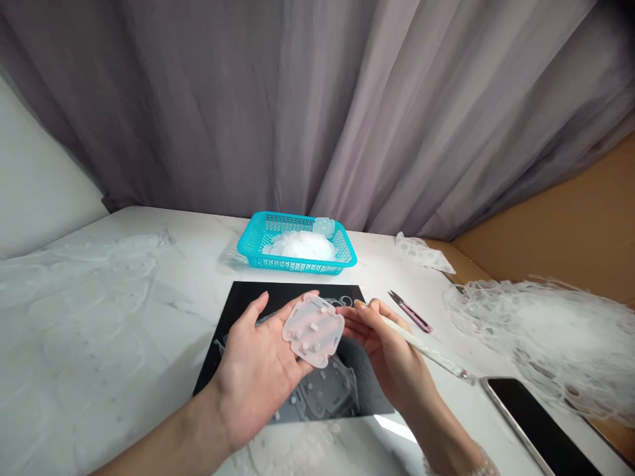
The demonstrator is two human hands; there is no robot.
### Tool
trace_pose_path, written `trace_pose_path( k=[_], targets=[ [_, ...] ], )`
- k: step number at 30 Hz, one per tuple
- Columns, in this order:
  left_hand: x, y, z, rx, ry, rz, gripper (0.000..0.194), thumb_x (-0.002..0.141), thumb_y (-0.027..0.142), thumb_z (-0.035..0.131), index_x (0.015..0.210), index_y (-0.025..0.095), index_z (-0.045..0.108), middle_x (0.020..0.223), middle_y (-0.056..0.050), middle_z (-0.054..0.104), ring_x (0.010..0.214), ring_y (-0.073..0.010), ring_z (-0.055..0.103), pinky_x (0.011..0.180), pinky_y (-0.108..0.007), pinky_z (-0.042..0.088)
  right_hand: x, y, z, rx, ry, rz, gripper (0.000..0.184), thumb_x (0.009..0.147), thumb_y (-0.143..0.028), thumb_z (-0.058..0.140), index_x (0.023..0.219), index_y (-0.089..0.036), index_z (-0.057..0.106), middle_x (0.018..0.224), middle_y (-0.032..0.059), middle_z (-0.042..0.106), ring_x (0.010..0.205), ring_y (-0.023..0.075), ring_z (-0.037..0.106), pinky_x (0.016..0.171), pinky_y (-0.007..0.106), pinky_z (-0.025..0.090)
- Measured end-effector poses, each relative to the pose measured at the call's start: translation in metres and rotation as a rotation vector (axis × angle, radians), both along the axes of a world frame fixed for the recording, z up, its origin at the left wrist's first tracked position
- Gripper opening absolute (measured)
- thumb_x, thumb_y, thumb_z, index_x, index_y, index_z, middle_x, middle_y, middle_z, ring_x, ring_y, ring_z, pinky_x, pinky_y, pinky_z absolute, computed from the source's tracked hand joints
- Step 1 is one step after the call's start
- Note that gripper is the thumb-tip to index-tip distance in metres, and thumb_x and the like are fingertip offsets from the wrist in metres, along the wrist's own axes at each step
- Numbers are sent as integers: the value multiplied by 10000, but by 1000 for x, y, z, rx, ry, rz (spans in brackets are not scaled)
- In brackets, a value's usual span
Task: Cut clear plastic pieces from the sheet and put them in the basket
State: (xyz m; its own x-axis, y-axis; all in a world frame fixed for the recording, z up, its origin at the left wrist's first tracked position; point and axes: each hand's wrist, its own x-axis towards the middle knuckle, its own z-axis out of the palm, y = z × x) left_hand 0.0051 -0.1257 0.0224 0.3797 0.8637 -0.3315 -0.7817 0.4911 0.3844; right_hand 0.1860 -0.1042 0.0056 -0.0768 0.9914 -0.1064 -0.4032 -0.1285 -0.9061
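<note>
My left hand (253, 377) is palm up, thumb stretched away, and carries a translucent plastic plate (315, 330) on its fingers. The plate has a scalloped outline, small raised pegs and narrow slots. In my right hand (389, 350) is a slim white pen-shaped tool (431, 354), gripped between thumb and fingers. Its rear end points down to the right; I cannot make out its working tip. My right fingertips are close to the plate's right edge. Under both hands lies a black mat (243, 297), with more translucent molded pieces (327, 390) on it, partly covered by my left hand.
Behind the mat stands a turquoise basket (297, 266) holding a white heap (305, 244) of plastic pieces. Pink-handled thread snips (411, 312) lie on the right, near a phone (540, 423). A pile of translucent scraps (555, 330) spreads at far right; clear sheets (89, 277) cover the left.
</note>
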Motion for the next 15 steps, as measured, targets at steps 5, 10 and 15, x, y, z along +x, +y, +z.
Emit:
trace_pose_path(
  k=[5,10,15],
  targets=[
    [1,1,-2,1,30,-4,599,992,515,375,1411,109,508,1350,-222,613,1258,-340,597,1108,-487,398,-4,-4,-2,12,-61,105,448,726,-323,845,670,-214,414,688,-21,614,675,127,574,673,256,511],
    [0,1,-6,-112,362,87,506,954,390,477,1421,196,464,1480,-165,499,1275,-347,566,1060,-512,423,-5,11,-9,137,-295,82,455,758,-344,793,653,-222,367,644,-24,553,634,130,518,623,265,481],
    [1,-11,18,493,809,227,153,877,259,588,943,238,725,1122,-95,708,1182,-324,576,1107,-486,349,-25,87,9,364,-415,-78,463,738,-427,762,672,-231,348,684,-33,520,684,144,561,670,311,541]
  ],
)
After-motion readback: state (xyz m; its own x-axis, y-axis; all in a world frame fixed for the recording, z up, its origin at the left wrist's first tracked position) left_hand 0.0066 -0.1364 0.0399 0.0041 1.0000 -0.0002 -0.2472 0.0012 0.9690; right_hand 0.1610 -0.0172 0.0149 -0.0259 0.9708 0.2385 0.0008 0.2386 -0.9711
